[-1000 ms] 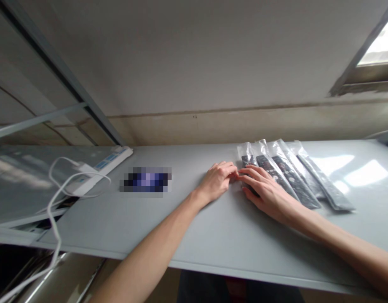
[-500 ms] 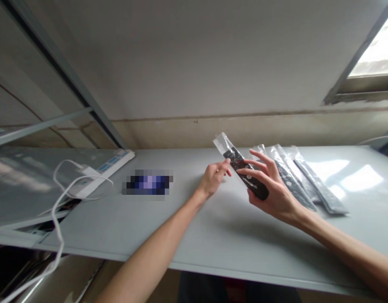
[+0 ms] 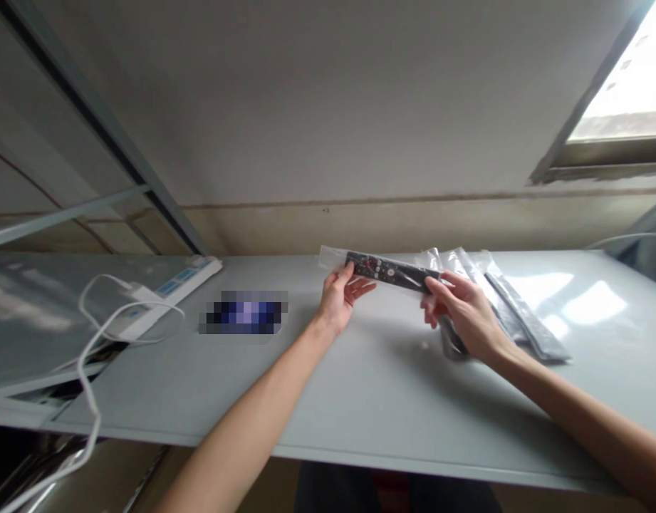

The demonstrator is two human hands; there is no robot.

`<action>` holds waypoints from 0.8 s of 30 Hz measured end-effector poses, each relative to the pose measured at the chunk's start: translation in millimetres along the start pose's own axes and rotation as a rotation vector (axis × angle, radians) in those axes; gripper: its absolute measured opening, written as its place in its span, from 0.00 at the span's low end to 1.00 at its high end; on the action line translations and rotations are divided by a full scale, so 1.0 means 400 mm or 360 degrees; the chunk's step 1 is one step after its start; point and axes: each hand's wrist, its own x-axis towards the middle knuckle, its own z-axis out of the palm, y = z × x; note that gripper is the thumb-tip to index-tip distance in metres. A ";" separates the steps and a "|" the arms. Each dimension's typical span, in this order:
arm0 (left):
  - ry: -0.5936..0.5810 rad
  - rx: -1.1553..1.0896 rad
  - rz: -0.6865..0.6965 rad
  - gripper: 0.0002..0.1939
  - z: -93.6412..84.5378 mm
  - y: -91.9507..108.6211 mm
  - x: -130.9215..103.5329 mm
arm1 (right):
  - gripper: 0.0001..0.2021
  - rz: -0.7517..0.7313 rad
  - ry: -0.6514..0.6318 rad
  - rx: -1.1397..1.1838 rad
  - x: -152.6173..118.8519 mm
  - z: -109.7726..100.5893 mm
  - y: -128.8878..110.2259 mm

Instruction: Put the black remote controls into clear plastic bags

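A black remote control point(image 3: 394, 273) in a clear plastic sleeve is held nearly level above the table, its buttons facing me. My left hand point(image 3: 339, 296) pinches its left end between thumb and fingers, where the loose end of the sleeve sticks out. At the other end, my right hand point(image 3: 461, 306) grips it with thumb and fingers. Behind and beside my right hand, several more bagged remotes point(image 3: 528, 317) lie on the grey table point(image 3: 370, 385), partly hidden by the hand.
On the left lie a white power strip point(image 3: 170, 296) with a plugged-in white cable point(image 3: 90, 377) and a pixelated dark blue object point(image 3: 245, 313). A metal frame point(image 3: 146, 189) rises at the left, a wall point(image 3: 328, 224) stands behind, and a window point(image 3: 627, 92) is at upper right.
The held remote has turned from a steep slant to nearly level. My left hand has gone from beside it to gripping its left end, and my right hand has shifted to its right end.
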 end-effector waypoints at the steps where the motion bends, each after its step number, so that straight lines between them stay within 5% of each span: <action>1: 0.0005 -0.0028 -0.0039 0.18 -0.002 0.000 0.002 | 0.21 0.0023 0.0039 0.0086 0.003 -0.002 -0.003; 7: -0.0029 0.0028 -0.0095 0.18 -0.004 -0.001 0.003 | 0.21 0.0007 0.0315 0.0129 0.036 -0.034 0.000; 16: 0.0005 -0.0045 -0.0094 0.13 -0.006 -0.011 0.010 | 0.22 -0.0123 0.0259 -0.0289 0.114 -0.040 -0.071; 24: -0.0156 -0.0023 -0.0040 0.21 -0.012 -0.004 0.006 | 0.15 -0.0901 0.0238 -0.1331 0.220 -0.012 -0.249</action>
